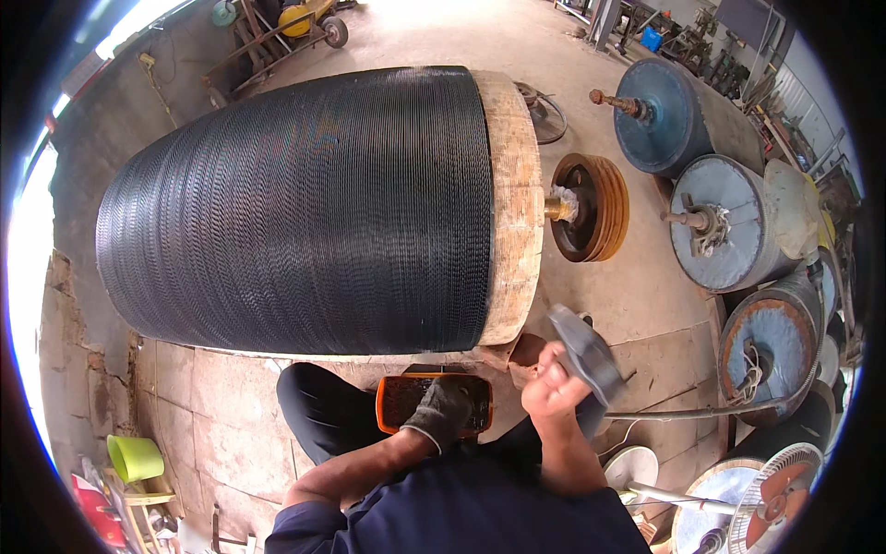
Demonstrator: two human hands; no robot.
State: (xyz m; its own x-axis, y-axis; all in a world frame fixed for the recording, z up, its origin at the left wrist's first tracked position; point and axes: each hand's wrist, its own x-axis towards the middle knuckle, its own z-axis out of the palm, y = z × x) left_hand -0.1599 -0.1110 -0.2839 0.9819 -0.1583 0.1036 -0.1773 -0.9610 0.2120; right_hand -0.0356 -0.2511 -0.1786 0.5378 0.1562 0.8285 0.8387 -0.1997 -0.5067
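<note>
My left hand (441, 412), in a dark grey work glove, reaches down into an orange-rimmed box (382, 406) between my knees. Small dark pieces, too fine to name, lie in the box. The glove's fingertips are lost among them, so their grip is hidden. My right hand (552, 386), bare, is raised at the right with its fingers closed around a hammer-like grey metal tool (589, 355), smeared by motion. Ahead of me lies a large drum (305, 212), covered in tight black ridged rows, with a bare wooden band (513, 208) at its right end.
A brown grooved pulley (604, 209) sits on the drum's shaft. Several blue-ended rollers (720, 222) line the right side. A fan (775, 503) stands at the lower right, near a hose (678, 415). A green bucket (135, 458) is at the lower left.
</note>
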